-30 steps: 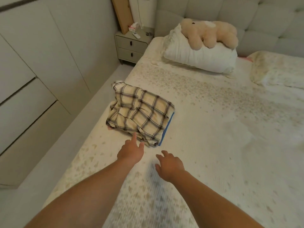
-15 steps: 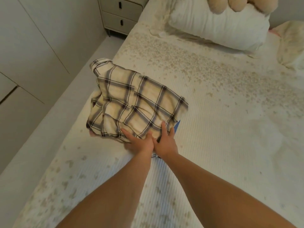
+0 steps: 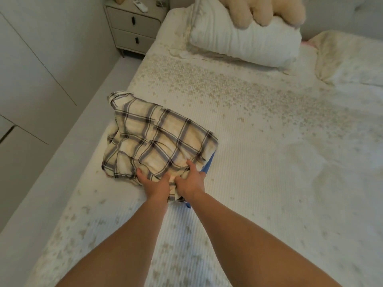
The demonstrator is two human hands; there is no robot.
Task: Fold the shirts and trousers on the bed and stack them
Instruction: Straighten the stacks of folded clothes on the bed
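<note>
Both hands bunch the near edge of the plaid shirt [image 3: 157, 141], left hand [image 3: 154, 183] and right hand [image 3: 189, 181] side by side, each grip clenched on its cloth. The shirt lies on the bed [image 3: 259, 162] near its left edge, over a blue garment [image 3: 208, 165].

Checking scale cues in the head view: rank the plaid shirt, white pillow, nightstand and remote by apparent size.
1. plaid shirt and white pillow: about alike, though the pillow lies farther away
2. nightstand
3. remote
</note>
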